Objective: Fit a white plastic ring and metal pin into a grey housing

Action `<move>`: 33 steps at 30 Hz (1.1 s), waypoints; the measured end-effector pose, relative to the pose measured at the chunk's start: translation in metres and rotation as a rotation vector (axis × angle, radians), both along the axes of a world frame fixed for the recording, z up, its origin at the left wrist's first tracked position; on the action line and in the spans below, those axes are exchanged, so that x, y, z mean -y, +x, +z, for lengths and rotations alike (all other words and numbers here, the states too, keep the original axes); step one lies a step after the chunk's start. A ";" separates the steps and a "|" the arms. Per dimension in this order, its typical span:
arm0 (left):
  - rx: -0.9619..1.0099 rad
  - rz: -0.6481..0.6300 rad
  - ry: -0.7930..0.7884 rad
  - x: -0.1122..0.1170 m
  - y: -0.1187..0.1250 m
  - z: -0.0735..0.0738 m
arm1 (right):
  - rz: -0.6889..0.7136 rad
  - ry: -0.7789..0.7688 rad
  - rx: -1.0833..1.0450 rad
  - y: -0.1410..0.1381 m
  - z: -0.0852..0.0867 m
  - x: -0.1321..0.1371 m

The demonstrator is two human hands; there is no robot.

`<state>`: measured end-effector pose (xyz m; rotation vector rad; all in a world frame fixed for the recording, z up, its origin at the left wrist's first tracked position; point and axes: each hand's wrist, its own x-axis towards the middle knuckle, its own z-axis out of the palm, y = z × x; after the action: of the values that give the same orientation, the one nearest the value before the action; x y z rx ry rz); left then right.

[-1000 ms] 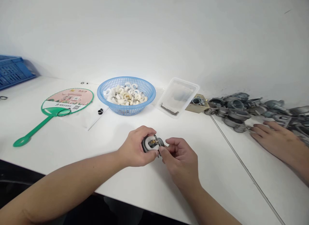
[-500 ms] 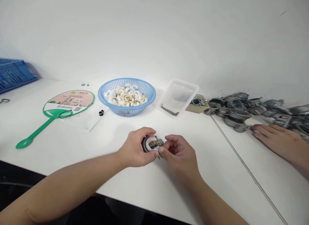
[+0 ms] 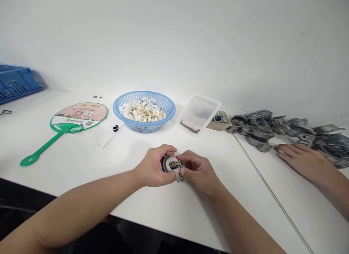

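Note:
Between both hands, low over the white table, is a small grey metal carburetor body (image 3: 165,166) with a white C-shaped float (image 3: 169,163) and brass parts in its middle. My left hand (image 3: 155,167) wraps round its left side, thumb along the near edge. The fingers and thumb of my right hand (image 3: 198,169) close on its right side, by the brass parts. Part of the body is hidden behind the fingers. Beyond my hands stands a blue basket (image 3: 169,119) full of white floats (image 3: 141,109).
A clear plastic tray (image 3: 203,104) holds thin metal pins (image 3: 190,126). Beside it are a small carton (image 3: 214,124) and a heap of grey metal bodies (image 3: 261,128), where another person's hand (image 3: 302,159) rests. Leftward lie a green-handled fan (image 3: 42,148), black rings (image 3: 115,128) and a blue crate (image 3: 19,83).
My right hand's fingers have closed in on the carburetor body's right side, where they stood partly apart before. My left hand keeps its hold. The view has shifted slightly.

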<state>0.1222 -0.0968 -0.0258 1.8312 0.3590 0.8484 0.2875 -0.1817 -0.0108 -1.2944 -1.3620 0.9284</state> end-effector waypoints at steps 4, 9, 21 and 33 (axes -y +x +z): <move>0.037 -0.068 -0.059 -0.003 0.000 -0.002 | 0.040 0.021 -0.017 -0.001 0.000 0.001; 0.039 -0.123 -0.083 -0.005 0.000 -0.002 | 0.059 0.022 -0.063 -0.001 -0.003 0.002; 0.035 -0.118 -0.032 -0.006 -0.001 -0.001 | 0.077 0.051 -0.057 0.000 -0.005 0.000; 0.034 -0.144 -0.046 -0.009 -0.004 -0.001 | 0.020 0.108 0.291 0.006 -0.001 0.009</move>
<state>0.1180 -0.0877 -0.0265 1.7749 0.2205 0.7648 0.2933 -0.1907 -0.0114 -1.3719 -1.6282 0.6876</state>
